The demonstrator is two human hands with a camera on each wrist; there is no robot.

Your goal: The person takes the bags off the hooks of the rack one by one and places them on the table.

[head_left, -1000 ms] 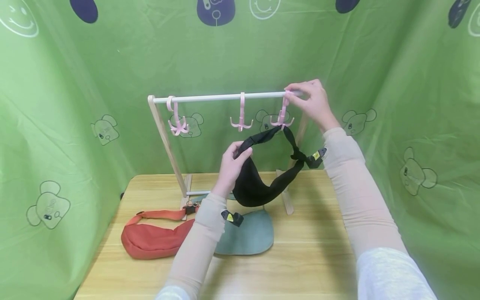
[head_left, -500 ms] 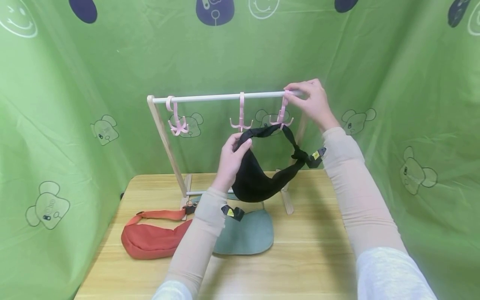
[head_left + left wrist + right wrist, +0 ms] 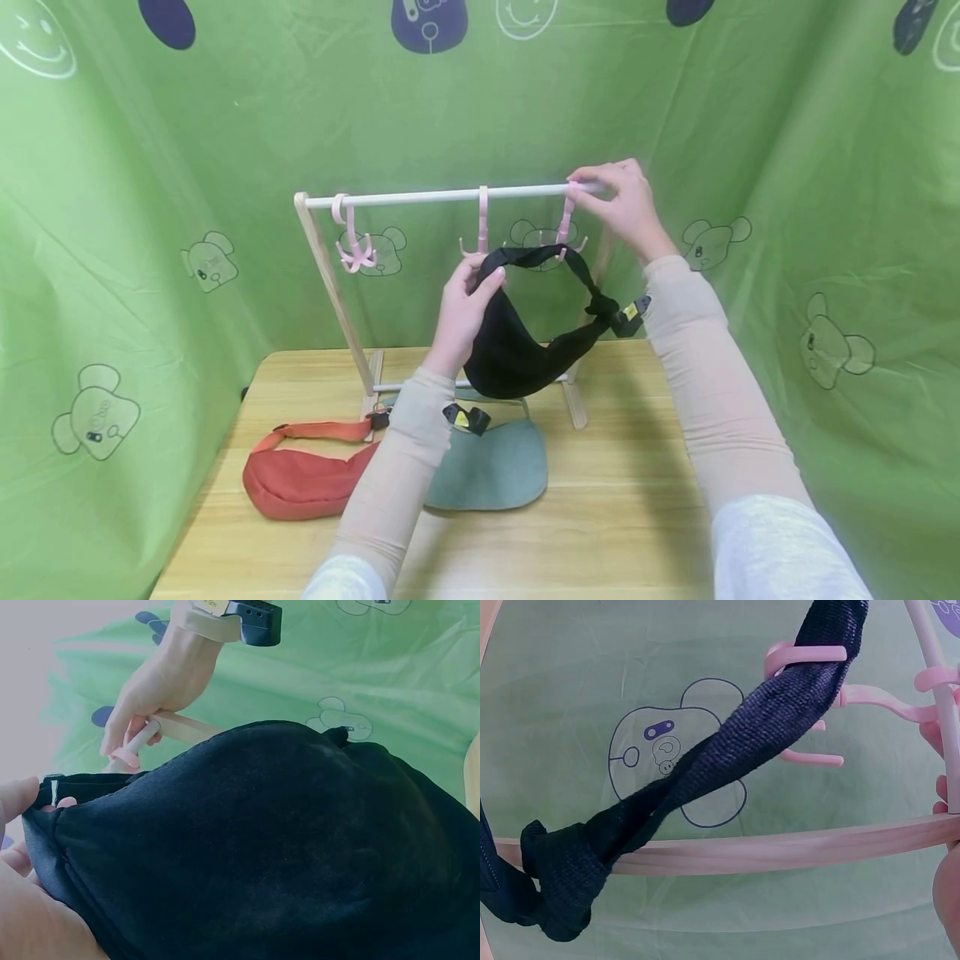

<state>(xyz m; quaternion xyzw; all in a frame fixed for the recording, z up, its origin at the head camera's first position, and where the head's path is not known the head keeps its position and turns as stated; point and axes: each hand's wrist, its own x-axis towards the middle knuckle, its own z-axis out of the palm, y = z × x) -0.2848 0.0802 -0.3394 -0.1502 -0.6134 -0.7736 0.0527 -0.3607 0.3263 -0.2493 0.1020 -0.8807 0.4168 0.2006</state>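
My left hand (image 3: 462,312) grips a black sling bag (image 3: 510,358) near where its body meets the strap, holding it up below the rail. In the right wrist view the twisted strap (image 3: 757,724) lies within a prong of the rightmost pink hook (image 3: 881,697). A knot (image 3: 562,889) shows lower on the strap. My right hand (image 3: 618,200) pinches the top of that hook where it loops over the white rail (image 3: 420,197). In the left wrist view the bag's body hides most of the rack.
Two more pink hooks, a middle one (image 3: 483,221) and a left one (image 3: 352,237), hang from the wooden-legged rack. A red bag (image 3: 307,483) and a grey-green bag (image 3: 495,471) lie on the wooden table (image 3: 600,533). Green printed cloth (image 3: 750,125) encloses the space.
My left hand has risen slightly, lifting the left side of the black bag and its strap in front of the middle hook. My right hand stays at the rail.
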